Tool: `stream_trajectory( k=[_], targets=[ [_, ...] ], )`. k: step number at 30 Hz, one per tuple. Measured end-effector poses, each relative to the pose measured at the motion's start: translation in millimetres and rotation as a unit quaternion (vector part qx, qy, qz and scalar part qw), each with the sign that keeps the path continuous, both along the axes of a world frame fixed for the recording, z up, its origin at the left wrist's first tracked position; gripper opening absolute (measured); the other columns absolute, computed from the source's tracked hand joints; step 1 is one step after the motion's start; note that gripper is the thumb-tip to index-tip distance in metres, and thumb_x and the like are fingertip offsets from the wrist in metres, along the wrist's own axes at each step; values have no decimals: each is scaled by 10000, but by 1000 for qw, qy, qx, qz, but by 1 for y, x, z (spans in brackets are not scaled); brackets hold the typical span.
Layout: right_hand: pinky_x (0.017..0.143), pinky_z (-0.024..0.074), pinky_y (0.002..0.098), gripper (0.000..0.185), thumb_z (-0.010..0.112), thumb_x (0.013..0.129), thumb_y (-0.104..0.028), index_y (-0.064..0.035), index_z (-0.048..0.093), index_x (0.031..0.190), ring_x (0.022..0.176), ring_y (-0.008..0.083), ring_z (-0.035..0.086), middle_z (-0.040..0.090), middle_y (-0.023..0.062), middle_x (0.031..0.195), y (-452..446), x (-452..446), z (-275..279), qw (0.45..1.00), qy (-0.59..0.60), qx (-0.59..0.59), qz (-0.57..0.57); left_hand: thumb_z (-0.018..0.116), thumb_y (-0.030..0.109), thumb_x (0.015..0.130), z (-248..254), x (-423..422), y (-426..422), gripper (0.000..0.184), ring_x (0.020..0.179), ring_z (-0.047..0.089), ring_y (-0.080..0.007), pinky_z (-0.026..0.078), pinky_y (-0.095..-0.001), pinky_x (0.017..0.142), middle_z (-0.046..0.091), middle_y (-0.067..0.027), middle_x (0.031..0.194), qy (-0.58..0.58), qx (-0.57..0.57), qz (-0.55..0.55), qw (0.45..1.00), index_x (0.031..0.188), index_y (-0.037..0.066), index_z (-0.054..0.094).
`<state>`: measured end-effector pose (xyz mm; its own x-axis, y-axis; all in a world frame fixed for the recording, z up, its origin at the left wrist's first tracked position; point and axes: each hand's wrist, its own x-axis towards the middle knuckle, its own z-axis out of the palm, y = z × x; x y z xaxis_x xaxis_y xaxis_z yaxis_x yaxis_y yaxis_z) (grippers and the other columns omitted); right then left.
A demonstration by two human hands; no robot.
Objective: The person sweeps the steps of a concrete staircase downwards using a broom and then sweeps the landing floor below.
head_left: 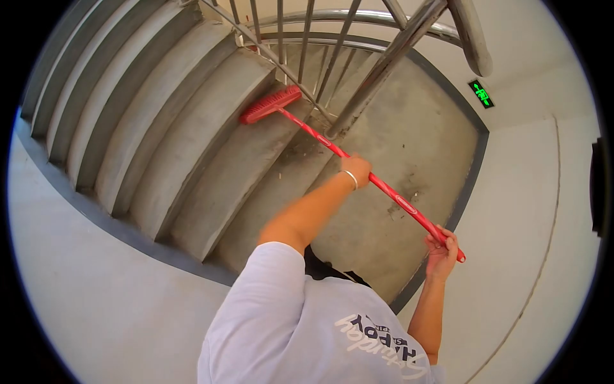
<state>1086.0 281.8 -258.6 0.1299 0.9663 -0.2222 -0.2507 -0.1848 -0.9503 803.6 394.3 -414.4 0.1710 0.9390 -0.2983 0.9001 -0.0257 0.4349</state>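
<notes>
A red broom [390, 193] slants across the view, its bristled head [271, 105] at the upper left over a stair step, close to the railing's foot. My left hand [356, 170], with a light bangle at the wrist, is closed around the middle of the handle. Nearer the handle's end, my right hand [442, 248] grips it with curled fingers. Dark dirt [409, 195] lies on the landing floor beneath the handle, and more specks [299, 148] show on the step below the broom head.
Curved concrete stairs [185, 121] rise to the upper left. A metal railing [377, 70] with bars stands ahead, its post by the broom handle. White walls edge the landing [441, 121], with a green exit sign [481, 94] on the right.
</notes>
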Motion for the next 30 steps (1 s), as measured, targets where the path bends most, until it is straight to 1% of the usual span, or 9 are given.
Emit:
stream_trajectory(
  k=[3,6,11,15,17,22,26,28,30],
  targets=[
    [779,541,401,261,540,852,-215,-20,581,1020,825,275,644,620,189,1079,24,21,-4,999,34,32,-2,610,245,792,11,16,10,197,1051,563,-262,455,-495,812,675,-51,975,-10,-1,27,1000,943,161,704],
    [762,536,392,256,552,859,-238,-29,584,1003,830,263,630,625,178,1056,67,10,6,1000,11,23,6,619,271,777,6,17,42,202,1057,560,-268,481,-468,804,661,-57,1006,-3,35,84,996,925,161,700],
    [750,551,382,277,560,858,-228,10,567,1000,771,239,641,644,180,990,178,-34,15,998,9,-30,47,595,268,813,9,-31,110,235,1102,547,-280,477,-473,855,657,-72,1058,-3,3,146,989,997,161,694],
    [748,560,377,268,556,852,-211,13,567,999,765,243,645,643,188,994,227,-50,52,996,-12,-50,73,574,289,837,25,-47,130,302,1136,550,-299,466,-481,916,640,-94,1133,-41,-42,152,987,1070,126,673],
    [752,562,371,269,550,849,-204,12,570,1008,763,249,647,643,192,1009,230,-59,69,991,-55,-83,95,586,302,830,29,-49,129,301,1108,571,-319,482,-448,902,646,-108,1114,-88,-60,175,979,1048,117,679],
    [759,538,385,283,570,836,-237,-9,582,1003,765,246,643,642,190,1021,199,-15,54,990,-44,-78,105,606,294,807,44,-21,61,271,1085,584,-320,494,-441,861,670,-128,1033,-50,-75,201,975,978,105,699],
    [751,541,386,265,573,835,-237,-20,588,988,752,233,639,640,187,1034,135,7,67,992,-34,-34,118,612,266,783,57,-3,40,233,1033,592,-296,502,-452,801,673,-112,987,-39,-29,150,988,942,122,702],
    [736,549,382,258,575,830,-234,-21,585,976,738,225,635,636,191,1044,122,10,68,997,-45,1,63,615,261,774,60,-4,43,220,1020,589,-286,501,-455,786,671,-105,974,-42,-11,126,991,924,124,701],
    [722,554,377,253,571,830,-231,-21,583,972,731,220,635,635,196,1046,119,0,47,997,-42,10,58,624,251,763,54,-13,54,192,1022,579,-280,497,-460,789,665,-93,959,-30,23,97,995,892,128,695]
  ],
)
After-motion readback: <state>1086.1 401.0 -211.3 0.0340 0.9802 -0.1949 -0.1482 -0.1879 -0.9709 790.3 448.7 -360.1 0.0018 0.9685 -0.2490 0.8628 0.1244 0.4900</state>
